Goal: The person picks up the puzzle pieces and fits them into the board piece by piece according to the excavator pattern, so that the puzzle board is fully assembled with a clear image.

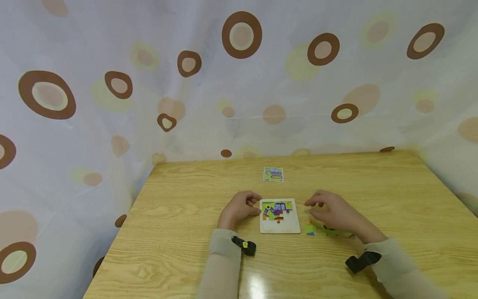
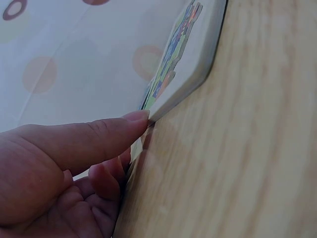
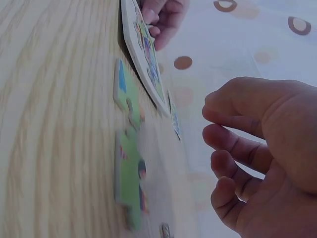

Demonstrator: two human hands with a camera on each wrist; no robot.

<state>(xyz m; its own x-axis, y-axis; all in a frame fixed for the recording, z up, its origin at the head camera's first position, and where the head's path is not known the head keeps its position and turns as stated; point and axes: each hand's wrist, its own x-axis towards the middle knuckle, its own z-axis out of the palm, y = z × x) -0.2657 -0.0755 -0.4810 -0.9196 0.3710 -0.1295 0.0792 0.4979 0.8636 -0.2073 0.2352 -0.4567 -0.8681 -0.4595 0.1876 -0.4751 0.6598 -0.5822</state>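
Note:
A square puzzle board (image 1: 280, 227) with a pale rim lies on the table, its upper part filled with pieces showing a blue and purple vehicle on green. At its left edge, my left hand (image 1: 239, 207) touches the side with the thumb and a fingertip. In the left wrist view the thumb (image 2: 121, 131) meets the board's corner. Right of the board hovers my right hand (image 1: 334, 211), fingers loosely bent and nothing between them. Below it lie a green and blue puzzle piece (image 1: 310, 229) and several other green pieces (image 1: 330, 232), partly hidden by the hand.
A small picture card (image 1: 274, 175) of a blue vehicle lies behind the board. The wooden table (image 1: 179, 216) ends at a patterned cloth (image 1: 239, 87) at the back and sides. Both wrists wear black straps (image 1: 363, 261).

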